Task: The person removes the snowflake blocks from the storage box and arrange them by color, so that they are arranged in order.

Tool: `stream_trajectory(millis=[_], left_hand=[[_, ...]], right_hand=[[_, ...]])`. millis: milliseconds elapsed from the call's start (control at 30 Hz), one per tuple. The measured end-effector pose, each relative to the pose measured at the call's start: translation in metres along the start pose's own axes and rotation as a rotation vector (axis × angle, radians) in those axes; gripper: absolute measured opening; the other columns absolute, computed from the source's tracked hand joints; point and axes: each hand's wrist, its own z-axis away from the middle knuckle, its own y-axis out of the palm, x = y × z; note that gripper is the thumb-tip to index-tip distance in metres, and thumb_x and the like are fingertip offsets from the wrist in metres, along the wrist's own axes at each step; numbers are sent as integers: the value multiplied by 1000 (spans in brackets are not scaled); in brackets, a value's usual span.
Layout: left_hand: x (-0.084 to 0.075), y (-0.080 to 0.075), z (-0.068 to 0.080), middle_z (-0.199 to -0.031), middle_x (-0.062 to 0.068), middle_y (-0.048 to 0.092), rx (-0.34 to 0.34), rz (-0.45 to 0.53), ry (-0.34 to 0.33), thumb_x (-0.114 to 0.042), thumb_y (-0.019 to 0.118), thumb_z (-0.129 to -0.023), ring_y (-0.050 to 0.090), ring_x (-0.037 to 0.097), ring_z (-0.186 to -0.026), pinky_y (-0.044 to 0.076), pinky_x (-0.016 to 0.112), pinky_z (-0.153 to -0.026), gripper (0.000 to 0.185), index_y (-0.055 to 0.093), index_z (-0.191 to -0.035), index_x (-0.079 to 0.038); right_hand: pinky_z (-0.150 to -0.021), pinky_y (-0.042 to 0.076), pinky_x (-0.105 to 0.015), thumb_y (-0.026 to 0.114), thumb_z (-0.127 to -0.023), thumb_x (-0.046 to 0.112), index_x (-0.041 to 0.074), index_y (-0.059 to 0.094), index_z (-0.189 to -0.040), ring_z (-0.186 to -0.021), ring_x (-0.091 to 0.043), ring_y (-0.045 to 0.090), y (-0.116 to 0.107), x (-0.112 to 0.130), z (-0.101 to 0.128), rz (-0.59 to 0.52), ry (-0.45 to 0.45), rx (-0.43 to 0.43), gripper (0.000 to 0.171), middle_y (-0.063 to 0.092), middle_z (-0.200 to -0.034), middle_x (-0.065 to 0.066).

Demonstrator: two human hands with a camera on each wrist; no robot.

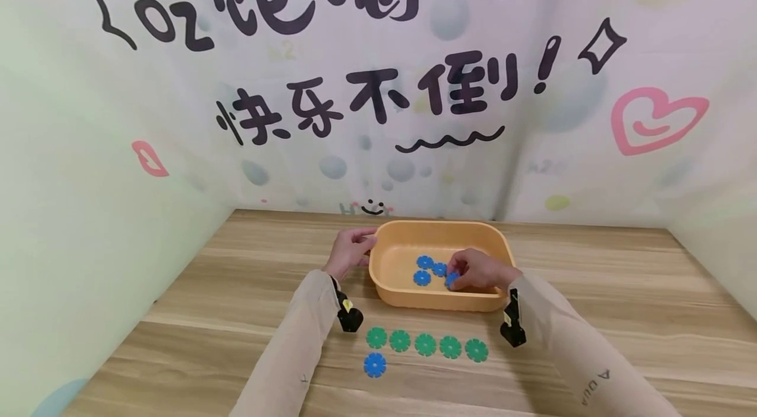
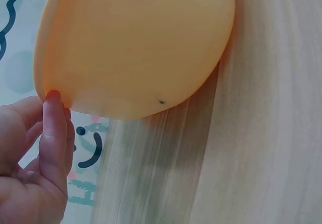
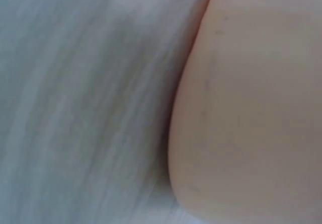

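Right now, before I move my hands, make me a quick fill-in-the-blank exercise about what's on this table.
1. The row of green discs on the table has exactly ____ pieces.
2. In the head view, the lone blue disc on the table lies nearest the row's ____ end.
3. The right hand reaches into the orange tub and pinches a disc coloured ____.

Missing words: five; left; blue.

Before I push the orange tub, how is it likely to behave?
The tub is probably stiff, since it shows no bend where the left hand touches it. It should slide rather than tip, because it looks low and wide on the table. It may feel light for its size, as its rim looks thin.
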Motion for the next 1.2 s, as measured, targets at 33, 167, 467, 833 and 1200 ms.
stream_trajectory(millis=[33,167,467,833,1200], left_hand=[[0,0,0,-93,19,58,0,-1,-2,-7,58,-85,62,29,-78,54,28,-54,28,61,-113,-5],[0,0,-1,-93,19,58,0,-9,0,-8,57,-86,62,29,-77,54,28,-54,28,61,-114,-5],[-2,1,-1,-92,18,58,1,-6,-1,-7,58,-85,62,27,-75,54,29,-54,28,61,-113,-4],[-2,0,0,-91,17,58,4,-14,-2,-7,58,-85,61,25,-74,53,27,-52,28,61,-113,-4],[-3,0,1,-93,17,58,9,-24,-7,-8,59,-84,61,22,-70,53,27,-52,29,61,-113,-5]], right_hand=[[-65,42,-27,68,-75,4,3,58,-83,-70,-17,46,0,0,0,6,-5,-9,12,53,-74,-2],[-67,43,-27,65,-78,3,2,58,-85,-71,-16,46,1,1,0,32,-33,-46,10,54,-76,-2],[-60,49,-25,59,-81,-3,-6,56,-93,-70,-17,50,-3,5,3,-70,-104,-154,13,53,-80,-7],[-68,53,-40,62,-81,2,-10,56,-96,-71,-17,57,-1,22,21,-314,-141,-239,20,56,-82,-11],[-67,53,-37,63,-81,5,-8,57,-95,-71,-19,58,9,54,44,-384,-200,-147,20,56,-81,-11]])
